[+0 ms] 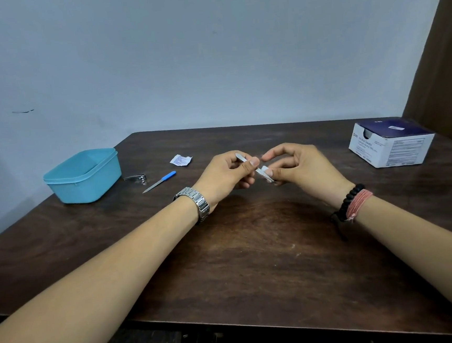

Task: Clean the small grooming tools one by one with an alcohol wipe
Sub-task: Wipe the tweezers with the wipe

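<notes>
Left hand [226,171] pinching metal tweezers [256,168] above the table [253,251], right of the teal tub [83,177]. Right hand [298,165] pinching a small white wipe [267,170] around the tweezers' lower end. Just right of the tub: nail clipper [135,177], then blue-handled file [160,181], torn wrapper [181,159] behind. Far right of the tub, well apart: wipe box [392,146]. Nothing between the hands and these.
</notes>
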Available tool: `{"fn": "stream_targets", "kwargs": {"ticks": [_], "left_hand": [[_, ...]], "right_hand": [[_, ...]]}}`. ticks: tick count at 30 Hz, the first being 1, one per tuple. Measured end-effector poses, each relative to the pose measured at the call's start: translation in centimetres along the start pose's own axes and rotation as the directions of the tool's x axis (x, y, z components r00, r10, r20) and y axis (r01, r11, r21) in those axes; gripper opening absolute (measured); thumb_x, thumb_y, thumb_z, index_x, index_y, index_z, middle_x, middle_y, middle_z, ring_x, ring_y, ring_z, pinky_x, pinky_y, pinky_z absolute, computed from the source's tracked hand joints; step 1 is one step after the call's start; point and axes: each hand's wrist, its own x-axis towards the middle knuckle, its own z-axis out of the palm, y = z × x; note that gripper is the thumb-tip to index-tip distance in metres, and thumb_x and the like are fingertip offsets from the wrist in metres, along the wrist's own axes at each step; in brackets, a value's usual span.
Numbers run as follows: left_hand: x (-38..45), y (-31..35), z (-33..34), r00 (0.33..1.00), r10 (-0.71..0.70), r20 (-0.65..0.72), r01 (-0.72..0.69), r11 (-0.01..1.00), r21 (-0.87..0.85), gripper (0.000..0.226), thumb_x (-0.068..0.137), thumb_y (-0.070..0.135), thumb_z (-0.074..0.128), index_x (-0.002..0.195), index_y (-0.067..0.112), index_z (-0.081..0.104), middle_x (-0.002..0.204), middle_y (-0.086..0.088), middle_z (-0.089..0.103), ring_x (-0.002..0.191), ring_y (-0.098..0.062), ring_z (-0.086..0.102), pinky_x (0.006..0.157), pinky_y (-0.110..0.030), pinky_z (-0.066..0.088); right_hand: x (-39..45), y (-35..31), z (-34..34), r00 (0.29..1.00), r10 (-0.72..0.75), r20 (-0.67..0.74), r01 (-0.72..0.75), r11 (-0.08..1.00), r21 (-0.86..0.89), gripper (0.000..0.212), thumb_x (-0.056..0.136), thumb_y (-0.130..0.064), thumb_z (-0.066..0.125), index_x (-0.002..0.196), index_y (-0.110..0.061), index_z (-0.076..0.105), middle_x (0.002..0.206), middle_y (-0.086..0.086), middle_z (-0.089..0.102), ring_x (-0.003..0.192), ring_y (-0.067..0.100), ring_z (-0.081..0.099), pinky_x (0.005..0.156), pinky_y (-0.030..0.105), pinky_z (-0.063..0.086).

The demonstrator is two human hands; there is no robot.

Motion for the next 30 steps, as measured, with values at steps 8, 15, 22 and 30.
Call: {"fn": "stream_targets", "kwargs": {"ticks": [8, 15, 22, 30], "left_hand": [[-0.05, 0.0, -0.09, 0.999, -0.012, 0.034, 0.011, 1.0, 0.027, 0.008, 0.094, 0.018, 0.06, 0.089, 0.012, 0.062, 0.071, 0.0, 0.062, 0.063, -0.008, 0.06, 0.061, -0.019, 0.051], [-0.12, 0.15, 0.0, 0.999, -0.022, 0.046, 0.019, 0.998, 0.064, 0.009, 0.093, 0.018, 0.061, 0.093, 0.009, 0.061, 0.073, -0.001, 0.061, 0.064, -0.007, 0.059, 0.061, -0.018, 0.05], [-0.01, 0.16, -0.06, 1.0, 0.009, -0.004, -0.009, 0.998, 0.062, 0.01, 0.094, 0.019, 0.06, 0.086, 0.013, 0.06, 0.071, 0.0, 0.062, 0.062, -0.007, 0.058, 0.06, -0.019, 0.049], [0.1, 0.3, -0.19, 0.999, 0.005, -0.038, -0.004, 1.0, 0.016, 0.011, 0.094, 0.021, 0.059, 0.087, 0.013, 0.06, 0.071, -0.001, 0.061, 0.061, -0.007, 0.059, 0.06, -0.019, 0.05]], "right_hand": [[-0.16, -0.05, 0.12, 1.0, 0.013, 0.015, -0.013, 1.0, 0.012, 0.017, 0.086, -0.007, 0.072, 0.101, -0.012, 0.067, 0.082, 0.009, 0.076, 0.076, 0.02, 0.068, 0.078, 0.034, 0.059], [-0.23, -0.02, 0.02, 0.999, 0.026, 0.024, -0.027, 0.999, 0.025, 0.018, 0.085, -0.01, 0.074, 0.102, -0.012, 0.067, 0.081, 0.01, 0.076, 0.071, 0.017, 0.065, 0.074, 0.029, 0.057], [-0.08, -0.05, 0.13, 0.997, 0.058, 0.053, -0.063, 0.993, 0.102, 0.017, 0.088, 0.002, 0.066, 0.099, -0.01, 0.065, 0.079, 0.012, 0.075, 0.07, 0.018, 0.068, 0.067, 0.029, 0.058], [-0.16, -0.16, -0.07, 0.981, 0.137, 0.135, -0.168, 0.953, 0.251, 0.019, 0.089, 0.007, 0.061, 0.105, -0.004, 0.062, 0.083, 0.013, 0.075, 0.069, 0.016, 0.069, 0.061, 0.021, 0.055]]}}
